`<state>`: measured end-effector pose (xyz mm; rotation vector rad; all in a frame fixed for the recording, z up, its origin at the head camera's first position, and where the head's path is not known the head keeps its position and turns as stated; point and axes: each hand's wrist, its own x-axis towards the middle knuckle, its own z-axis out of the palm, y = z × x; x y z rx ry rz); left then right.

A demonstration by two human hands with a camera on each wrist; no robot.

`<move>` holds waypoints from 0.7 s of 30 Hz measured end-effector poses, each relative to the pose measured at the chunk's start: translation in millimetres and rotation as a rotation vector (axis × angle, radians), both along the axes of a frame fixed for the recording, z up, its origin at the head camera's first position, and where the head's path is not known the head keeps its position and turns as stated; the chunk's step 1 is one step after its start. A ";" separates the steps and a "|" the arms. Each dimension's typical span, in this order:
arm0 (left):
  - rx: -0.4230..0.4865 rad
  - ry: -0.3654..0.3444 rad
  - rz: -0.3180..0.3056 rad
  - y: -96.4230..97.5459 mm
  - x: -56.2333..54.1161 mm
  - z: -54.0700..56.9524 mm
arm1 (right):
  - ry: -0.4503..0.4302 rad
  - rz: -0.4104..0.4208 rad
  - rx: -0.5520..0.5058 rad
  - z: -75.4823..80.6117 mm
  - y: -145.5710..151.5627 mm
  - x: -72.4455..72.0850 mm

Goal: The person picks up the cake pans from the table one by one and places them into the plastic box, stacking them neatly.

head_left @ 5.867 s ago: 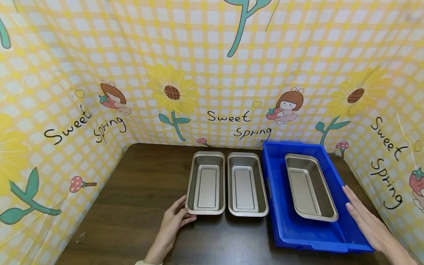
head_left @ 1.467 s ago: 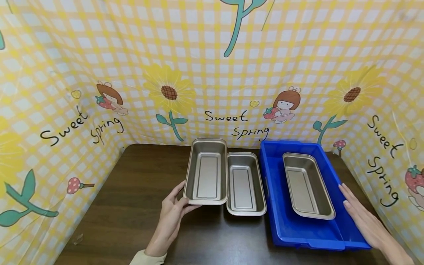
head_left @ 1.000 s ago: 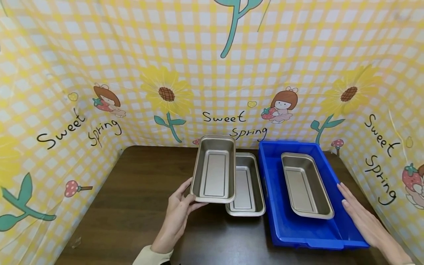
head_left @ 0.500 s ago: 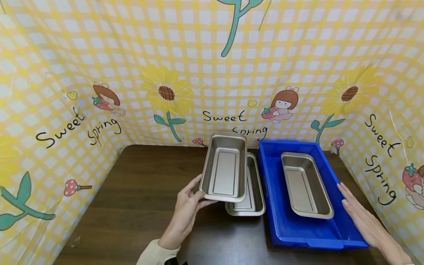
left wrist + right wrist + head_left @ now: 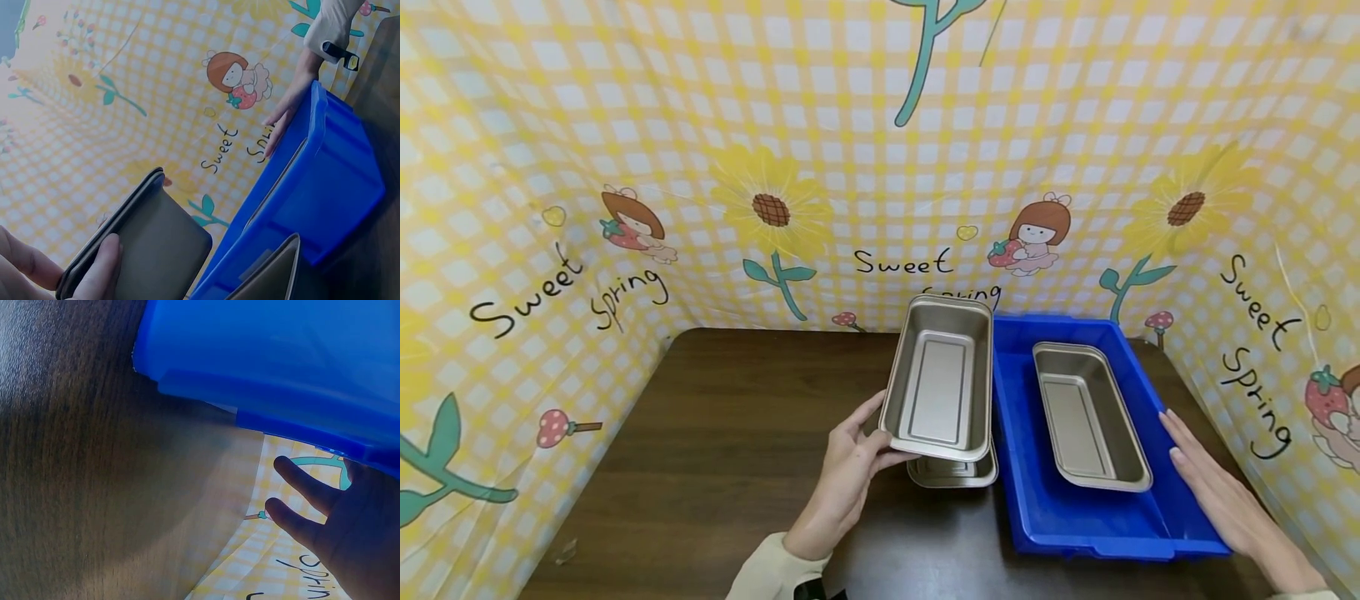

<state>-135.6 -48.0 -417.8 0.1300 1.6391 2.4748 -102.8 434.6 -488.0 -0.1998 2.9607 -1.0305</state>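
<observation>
My left hand [image 5: 846, 475] pinches a metallic loaf pan [image 5: 938, 387] by its near left corner and holds it above the table, slightly tilted. In the left wrist view, the thumb lies along the side of that loaf pan [image 5: 159, 244]. A second loaf pan [image 5: 953, 477] stands on the table beneath it, mostly hidden. Another loaf pan [image 5: 1086, 417] lies inside the blue bin [image 5: 1030, 517] at the right. My right hand [image 5: 1217, 492] rests against the bin's right side with straight fingers; the right wrist view shows its fingers beside the blue bin [image 5: 281, 381].
The dark wooden table [image 5: 737, 433] extends to the left and front of the pans. A yellow checked cloth [image 5: 850, 167] with printed flowers surrounds the table at the back and sides. A small clear scrap [image 5: 567, 550] lies near the left table edge.
My left hand has raised the leftmost loaf pan off the table and carried it rightward until it covers most of the middle pan. The right hand stays at the bin's side.
</observation>
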 end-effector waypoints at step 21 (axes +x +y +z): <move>0.064 0.007 -0.077 52.9 -8.0 16.1 | -0.004 0.004 -0.017 -1.3 -0.8 0.6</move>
